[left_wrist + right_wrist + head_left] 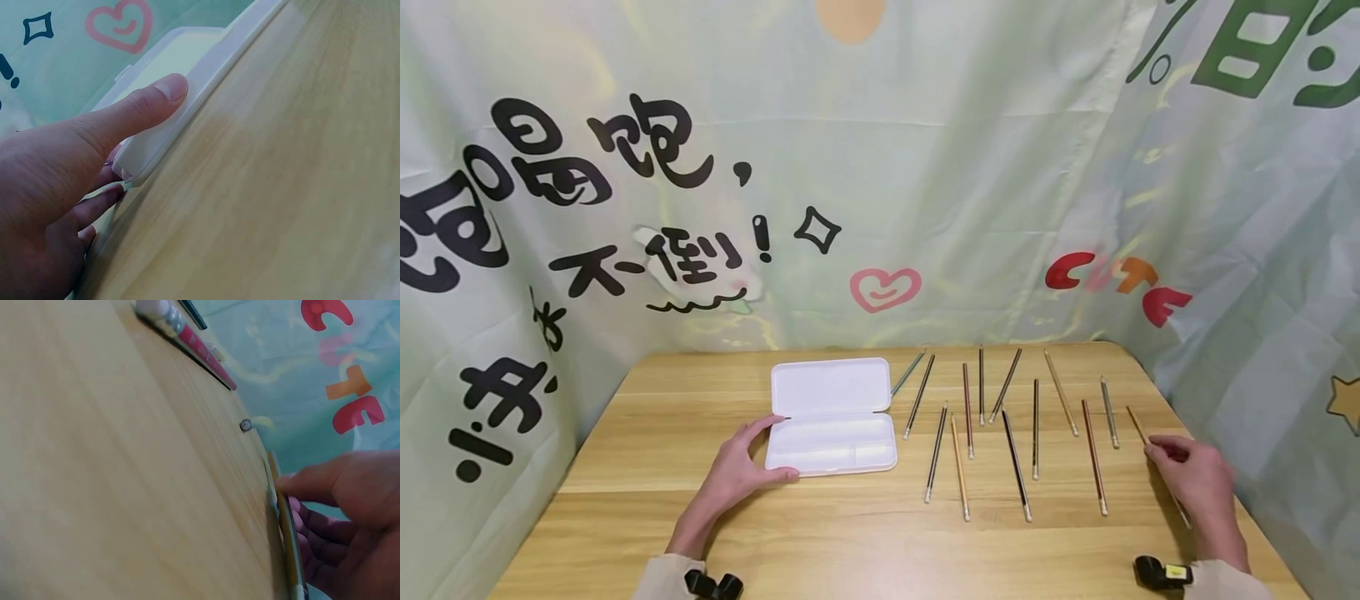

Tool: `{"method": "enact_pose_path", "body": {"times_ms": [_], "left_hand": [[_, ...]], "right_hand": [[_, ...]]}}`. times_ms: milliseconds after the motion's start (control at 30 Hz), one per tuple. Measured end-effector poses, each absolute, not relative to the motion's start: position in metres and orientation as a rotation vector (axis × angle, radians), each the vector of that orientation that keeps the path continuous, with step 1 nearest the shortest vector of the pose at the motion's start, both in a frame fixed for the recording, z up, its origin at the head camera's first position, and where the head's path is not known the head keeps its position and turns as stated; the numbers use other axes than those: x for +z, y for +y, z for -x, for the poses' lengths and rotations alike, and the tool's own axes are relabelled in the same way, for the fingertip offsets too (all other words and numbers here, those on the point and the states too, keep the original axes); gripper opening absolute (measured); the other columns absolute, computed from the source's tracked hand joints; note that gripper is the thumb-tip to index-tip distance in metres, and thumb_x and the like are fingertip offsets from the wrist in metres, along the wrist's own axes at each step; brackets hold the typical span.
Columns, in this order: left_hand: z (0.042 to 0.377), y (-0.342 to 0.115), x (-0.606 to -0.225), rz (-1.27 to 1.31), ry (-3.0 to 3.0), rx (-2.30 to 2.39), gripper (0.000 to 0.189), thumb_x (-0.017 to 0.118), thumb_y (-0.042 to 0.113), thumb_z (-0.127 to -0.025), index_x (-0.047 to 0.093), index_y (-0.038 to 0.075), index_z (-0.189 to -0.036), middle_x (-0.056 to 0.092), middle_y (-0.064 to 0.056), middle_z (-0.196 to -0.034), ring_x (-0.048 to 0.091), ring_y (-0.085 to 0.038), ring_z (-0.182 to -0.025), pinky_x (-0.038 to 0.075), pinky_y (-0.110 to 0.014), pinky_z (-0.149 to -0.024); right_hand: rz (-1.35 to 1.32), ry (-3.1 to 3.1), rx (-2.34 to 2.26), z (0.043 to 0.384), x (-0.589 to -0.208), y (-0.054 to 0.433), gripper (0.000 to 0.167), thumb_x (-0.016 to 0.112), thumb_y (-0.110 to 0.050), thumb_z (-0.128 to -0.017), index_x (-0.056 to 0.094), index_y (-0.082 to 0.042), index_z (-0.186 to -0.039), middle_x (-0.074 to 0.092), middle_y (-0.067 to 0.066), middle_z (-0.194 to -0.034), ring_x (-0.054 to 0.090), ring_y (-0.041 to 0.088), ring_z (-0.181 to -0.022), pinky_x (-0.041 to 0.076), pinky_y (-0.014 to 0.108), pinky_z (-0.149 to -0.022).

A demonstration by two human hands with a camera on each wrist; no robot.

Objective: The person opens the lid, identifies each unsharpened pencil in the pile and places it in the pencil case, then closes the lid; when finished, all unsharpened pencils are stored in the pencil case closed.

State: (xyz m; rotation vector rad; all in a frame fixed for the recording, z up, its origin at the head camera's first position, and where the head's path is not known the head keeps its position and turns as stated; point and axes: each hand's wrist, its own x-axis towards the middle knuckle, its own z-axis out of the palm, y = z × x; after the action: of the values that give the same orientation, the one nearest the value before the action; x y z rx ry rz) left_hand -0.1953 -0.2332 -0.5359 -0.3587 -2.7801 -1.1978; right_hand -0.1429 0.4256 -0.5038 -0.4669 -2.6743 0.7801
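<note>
An open white pencil case [831, 446], its lid laid back, lies on the table at the centre left. My left hand [741, 462] holds its left end, the thumb along the front edge and a finger near the hinge. The left wrist view has the left thumb [150, 103] pressed on the white case wall [206, 75]. At the far right, my right hand [1198, 479] pinches a yellow pencil [1137, 423] between thumb and fingers. That same pencil [289, 537] appears tilted along the tabletop in the right wrist view; the hand covers its middle.
Several loose pencils lie spread between case and right hand, among them a red one [1094, 458], a black one [1017, 467], a grey one [1108, 412] and a green one [908, 372] beside the lid. A printed curtain [970, 192] surrounds the wooden table [850, 533].
</note>
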Motion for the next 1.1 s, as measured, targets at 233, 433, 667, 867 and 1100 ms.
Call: {"method": "enact_pose_path", "body": {"times_ms": [233, 433, 667, 867, 1100], "left_hand": [[0.194, -0.234, -0.536, 0.36, -2.777, -1.21, 0.089, 0.095, 0.052, -0.065, 0.059, 0.025, -0.142, 0.053, -0.02, -0.147, 0.05, -0.049, -0.131, 0.04, -0.071, -0.099], [0.195, -0.234, -0.536, 0.361, -2.782, -1.2, 0.089, 0.095, 0.053, -0.065, 0.059, 0.026, -0.142, 0.053, -0.019, -0.148, 0.049, -0.05, -0.131, 0.04, -0.071, -0.099], [0.195, -0.234, -0.537, 0.349, -2.792, -1.201, 0.09, 0.095, 0.054, -0.064, 0.059, 0.026, -0.142, 0.052, -0.019, -0.149, 0.048, -0.052, -0.133, 0.039, -0.073, -0.1], [0.194, -0.234, -0.537, 0.347, -2.794, -1.208, 0.09, 0.095, 0.054, -0.065, 0.059, 0.026, -0.142, 0.052, -0.019, -0.149, 0.047, -0.052, -0.133, 0.039, -0.073, -0.099], [0.195, -0.233, -0.537, 0.354, -2.79, -1.202, 0.091, 0.095, 0.054, -0.065, 0.058, 0.025, -0.143, 0.054, -0.019, -0.147, 0.051, -0.047, -0.13, 0.041, -0.07, -0.099]], "right_hand": [[0.475, -2.646, 0.898, 0.143, -0.495, 0.419, 0.036, 0.064, -0.022, -0.101, 0.069, 0.008, -0.12, 0.068, 0.031, -0.113, 0.064, 0.023, -0.087, 0.042, 0.029, -0.07], [0.282, -2.521, 1.022, 0.145, -0.493, 0.404, 0.026, 0.063, -0.012, -0.102, 0.069, 0.01, -0.114, 0.068, 0.006, -0.089, 0.054, -0.007, -0.065, 0.046, 0.017, -0.052], [0.192, -2.482, 1.078, 0.151, -0.493, 0.386, 0.025, 0.062, -0.011, -0.102, 0.068, 0.007, -0.119, 0.063, -0.011, -0.092, 0.056, -0.006, -0.071, 0.046, 0.014, -0.058], [0.118, -2.43, 1.172, 0.156, -0.487, 0.37, 0.023, 0.066, -0.003, -0.098, 0.068, 0.01, -0.118, 0.07, 0.001, -0.092, 0.058, -0.011, -0.077, 0.05, 0.012, -0.061], [0.138, -2.407, 1.161, 0.162, -0.483, 0.346, 0.017, 0.073, -0.008, -0.095, 0.074, 0.004, -0.107, 0.074, 0.008, -0.095, 0.058, -0.014, -0.076, 0.048, 0.008, -0.064]]}}
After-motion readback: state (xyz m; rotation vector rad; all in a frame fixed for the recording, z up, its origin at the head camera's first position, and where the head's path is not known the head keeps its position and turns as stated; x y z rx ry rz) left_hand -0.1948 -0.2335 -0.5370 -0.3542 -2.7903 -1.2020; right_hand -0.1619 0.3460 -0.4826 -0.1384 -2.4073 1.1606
